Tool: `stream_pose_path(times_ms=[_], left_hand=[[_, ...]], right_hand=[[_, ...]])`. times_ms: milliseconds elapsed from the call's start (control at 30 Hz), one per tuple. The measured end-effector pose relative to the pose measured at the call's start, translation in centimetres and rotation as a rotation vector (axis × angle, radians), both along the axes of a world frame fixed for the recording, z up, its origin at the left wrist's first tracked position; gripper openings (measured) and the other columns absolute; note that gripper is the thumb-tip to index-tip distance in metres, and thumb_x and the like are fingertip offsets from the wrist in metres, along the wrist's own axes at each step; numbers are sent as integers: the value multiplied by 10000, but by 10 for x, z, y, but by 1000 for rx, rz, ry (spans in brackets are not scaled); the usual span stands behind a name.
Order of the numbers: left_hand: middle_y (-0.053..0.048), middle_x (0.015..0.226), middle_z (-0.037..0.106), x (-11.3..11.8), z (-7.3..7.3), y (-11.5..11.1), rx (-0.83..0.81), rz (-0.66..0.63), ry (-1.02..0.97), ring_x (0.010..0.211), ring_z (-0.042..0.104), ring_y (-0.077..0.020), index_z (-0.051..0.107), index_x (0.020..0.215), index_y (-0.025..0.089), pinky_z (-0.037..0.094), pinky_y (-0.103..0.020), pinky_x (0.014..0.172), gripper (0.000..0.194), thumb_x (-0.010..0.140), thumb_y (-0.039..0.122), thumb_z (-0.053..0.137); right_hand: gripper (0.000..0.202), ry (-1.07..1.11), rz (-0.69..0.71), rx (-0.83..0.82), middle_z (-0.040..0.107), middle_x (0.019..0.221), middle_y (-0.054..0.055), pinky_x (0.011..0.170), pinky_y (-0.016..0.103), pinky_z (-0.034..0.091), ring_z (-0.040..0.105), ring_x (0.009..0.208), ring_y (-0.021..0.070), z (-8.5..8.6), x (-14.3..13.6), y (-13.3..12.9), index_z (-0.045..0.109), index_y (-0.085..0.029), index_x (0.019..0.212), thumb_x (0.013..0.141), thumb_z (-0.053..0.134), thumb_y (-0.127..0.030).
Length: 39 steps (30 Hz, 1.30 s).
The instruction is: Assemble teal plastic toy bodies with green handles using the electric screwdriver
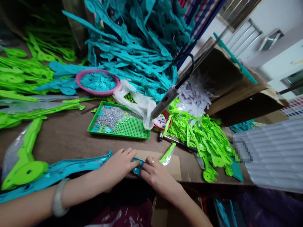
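Blue plastic strip [78,165] lies along the near table edge, its end pinched in the curled fingers of left hand [121,163] and right hand [153,172]; apparently it is being worked, calling for steady fingertip control. Beyond sit a green tray [118,135], then a pink basket [98,92].

Two hands, a left hand [123,162] and a right hand [155,175], are sharing at least one long blue strip [71,166]. One green tray [134,126], one pink basket [94,92], one red bowl [168,122], one plastic bag [131,97] and one black-handled tool [176,142] are sitting on the surface [61,135]. One bangle [60,197] and one ring [152,161] are showing. The heaped pieces are lying too thickly to count.
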<state>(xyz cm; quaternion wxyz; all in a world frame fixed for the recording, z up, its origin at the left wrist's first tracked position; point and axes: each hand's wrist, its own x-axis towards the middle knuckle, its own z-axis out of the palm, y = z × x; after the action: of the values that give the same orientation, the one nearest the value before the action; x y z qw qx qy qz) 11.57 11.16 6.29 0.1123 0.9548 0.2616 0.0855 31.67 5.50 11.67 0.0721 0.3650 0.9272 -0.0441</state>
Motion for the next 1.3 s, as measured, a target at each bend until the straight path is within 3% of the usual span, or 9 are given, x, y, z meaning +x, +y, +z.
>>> stream_pose_path(times_ms=[200, 400, 500, 567, 667, 800, 933, 1133, 1300], left_hand=[[-55, 1047, 660, -5, -15, -2, 60, -13, -186, 998, 586, -256, 556, 1265, 219, 401, -427, 976, 470, 820, 130, 677], [-12, 853, 672, -9, -32, 1, 48, 2, -401, 875, 590, -226, 593, 1026, 209, 409, -413, 972, 148, 890, 162, 628], [-16, 864, 703, -8, -23, -3, 130, -41, -420, 866, 607, -219, 600, 1025, 199, 432, -389, 963, 137, 895, 159, 623], [-31, 1006, 725, -15, -3, 3, 88, -76, -392, 983, 618, -235, 590, 1150, 201, 424, -405, 1017, 278, 880, 220, 653], [-66, 1261, 665, -39, 42, 54, -34, -44, -344, 1183, 567, -253, 559, 1291, 228, 416, -427, 1066, 399, 896, 248, 606], [-131, 1225, 644, -58, 94, 191, 25, 395, -291, 1176, 571, -282, 623, 1207, 166, 443, -503, 1036, 281, 998, 268, 465], [-104, 1295, 593, -40, 120, 298, 96, 420, -232, 1133, 607, -262, 579, 1261, 173, 525, -498, 960, 378, 950, 384, 619], [-95, 1234, 623, 10, 120, 354, 95, 274, -87, 1059, 637, -235, 597, 1225, 167, 559, -458, 903, 352, 943, 375, 635], [-96, 1234, 626, 21, 136, 384, 101, 231, -4, 1073, 634, -242, 599, 1225, 168, 548, -468, 920, 369, 946, 409, 623]], right_hand=[[150, 45, -18, -126, 655, 1097, 81, 934, 390, 417, 500, 1044, 232, 9, 20, 1, 659, -157, 1011, 961, 577, -272], [399, 151, -66, -250, 613, 1300, 106, 1082, 470, 353, 481, 1211, 275, 8, 37, -3, 596, -173, 1282, 922, 590, -344], [281, 174, -94, -288, 626, 1233, 91, 1035, 449, 405, 505, 1171, 270, 26, 36, 0, 672, -193, 1090, 878, 668, -378], [194, 255, -115, -241, 631, 1188, 86, 982, 411, 441, 523, 1126, 246, 43, 24, 13, 680, -196, 1010, 901, 644, -352], [195, 398, -243, -64, 647, 1085, 101, 956, 370, 452, 559, 1046, 205, 59, -16, 66, 672, -172, 998, 974, 492, -244], [257, 162, -660, 2, 643, 1127, 171, 951, 387, 478, 602, 1093, 245, 56, -75, 183, 665, -95, 1050, 1008, 427, -184], [297, 65, -729, -22, 641, 1186, 96, 900, 420, 561, 649, 1037, 215, 47, -100, 258, 614, -137, 1190, 968, 607, -334], [305, -106, -700, 14, 645, 1184, 86, 875, 411, 579, 659, 1017, 205, 13, -82, 281, 611, -148, 1200, 967, 612, -345], [283, -66, -708, 46, 647, 1190, 85, 910, 426, 566, 652, 1055, 214, -4, -61, 295, 624, -150, 1177, 967, 613, -339]])
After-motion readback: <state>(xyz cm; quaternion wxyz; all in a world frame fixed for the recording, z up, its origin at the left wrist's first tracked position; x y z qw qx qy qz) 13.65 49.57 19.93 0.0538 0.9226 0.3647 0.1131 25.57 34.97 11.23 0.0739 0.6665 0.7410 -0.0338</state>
